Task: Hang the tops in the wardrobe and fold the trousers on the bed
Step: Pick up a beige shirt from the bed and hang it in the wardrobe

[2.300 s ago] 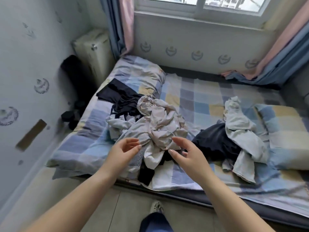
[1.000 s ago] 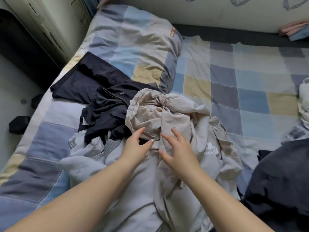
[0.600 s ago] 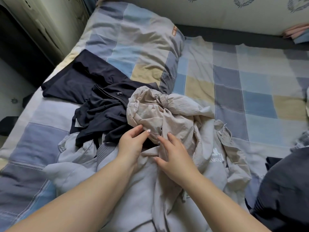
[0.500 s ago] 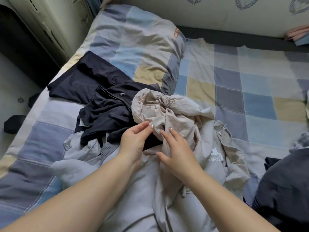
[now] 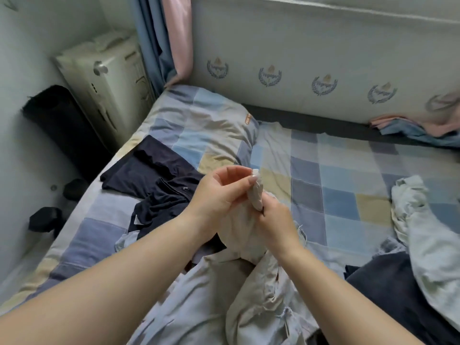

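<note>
A crumpled beige garment (image 5: 249,290) hangs from both my hands above the checked bed (image 5: 331,195). My left hand (image 5: 219,195) pinches its top edge between thumb and fingers. My right hand (image 5: 276,217) grips the bunched cloth just below. A pale grey-blue garment (image 5: 189,317) lies under it at the bed's near edge. Dark navy clothes (image 5: 159,185) are spread to the left by the pillow (image 5: 206,130). A dark garment (image 5: 395,295) and a pale one (image 5: 428,235) lie at the right.
A cream appliance (image 5: 107,78) and a black object (image 5: 59,118) stand in the gap left of the bed. Small black things (image 5: 44,217) lie on the floor there. Curtains (image 5: 169,36) hang behind the pillow, and curtain ends (image 5: 410,128) rest at the far right.
Both hands have lifted the beige garment off the pile, holding it raised. The camera has tilted up, showing the wall and curtains.
</note>
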